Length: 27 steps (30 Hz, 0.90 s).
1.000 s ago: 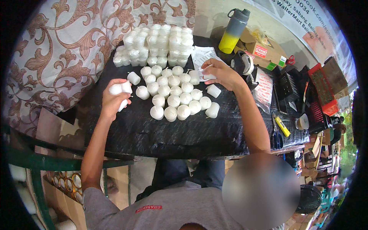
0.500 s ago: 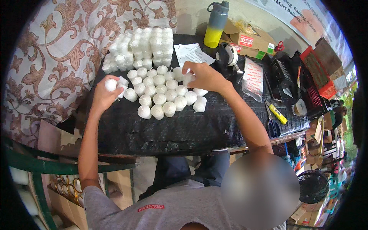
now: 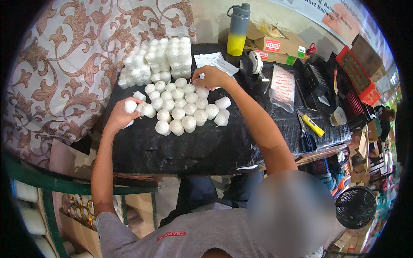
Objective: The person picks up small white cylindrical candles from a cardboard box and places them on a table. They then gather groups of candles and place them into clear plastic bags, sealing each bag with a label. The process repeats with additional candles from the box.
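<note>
My left hand (image 3: 118, 115) is closed around a short white candle (image 3: 130, 106), at the left end of a group of such candles. Part of another white piece shows under its fingers. Two more candles lie on their sides by its fingertips, one of them a tipped candle (image 3: 139, 96). My right hand (image 3: 210, 78) is at the far right of the group, fingers bent down around a candle (image 3: 201, 92) whose top they partly cover. Most of the candles stand upright in close rows, wicks up. Tipped candles (image 3: 222, 102) lie at the right edge.
Stacked clear-wrapped candle packs (image 3: 178, 56) stand behind the group, beside paper sheets (image 3: 217, 61). Farther right are a grey-yellow bottle (image 3: 238, 32), cardboard box (image 3: 275, 45), tape dispenser (image 3: 255, 64), printed plastic bag (image 3: 282, 88), scissors (image 3: 307, 139) and yellow cutter (image 3: 313, 125). Black sheeting (image 3: 193, 150) covers the table.
My right hand has moved slightly left and away with its candle, toward the rows. Beside my left hand, candles that were bunched at its fingers now lie apart on the table.
</note>
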### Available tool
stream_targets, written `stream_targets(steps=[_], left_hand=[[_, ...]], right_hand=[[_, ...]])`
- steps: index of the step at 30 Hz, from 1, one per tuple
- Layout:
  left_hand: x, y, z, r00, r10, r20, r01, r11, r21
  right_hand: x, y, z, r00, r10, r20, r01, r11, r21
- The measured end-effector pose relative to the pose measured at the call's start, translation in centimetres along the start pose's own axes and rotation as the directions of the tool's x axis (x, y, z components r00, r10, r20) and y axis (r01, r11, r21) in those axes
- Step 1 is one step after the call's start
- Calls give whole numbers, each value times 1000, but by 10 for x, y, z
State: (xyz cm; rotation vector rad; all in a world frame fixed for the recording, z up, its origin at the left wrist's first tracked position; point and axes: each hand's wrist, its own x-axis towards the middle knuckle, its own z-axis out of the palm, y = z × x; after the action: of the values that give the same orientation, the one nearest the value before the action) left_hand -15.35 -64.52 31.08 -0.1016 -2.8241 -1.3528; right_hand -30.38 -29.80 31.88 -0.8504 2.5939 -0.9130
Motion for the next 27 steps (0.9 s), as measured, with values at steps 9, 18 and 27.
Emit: stream_targets(steps=[9, 18, 27], left_hand=[[45, -8, -5, 998, -60, -17, 56, 985, -165], [20, -5, 3, 918, -380, -113, 254, 783, -568], [-14, -24, -1, 986, -83, -142, 66, 991, -119]], right_hand=[[-20, 0, 8, 960, -267, -90, 269, 963, 21], [-103, 30, -9, 917, -398, 22, 386, 873, -299], [-99, 22, -4, 847, -361, -391, 356, 930, -87]])
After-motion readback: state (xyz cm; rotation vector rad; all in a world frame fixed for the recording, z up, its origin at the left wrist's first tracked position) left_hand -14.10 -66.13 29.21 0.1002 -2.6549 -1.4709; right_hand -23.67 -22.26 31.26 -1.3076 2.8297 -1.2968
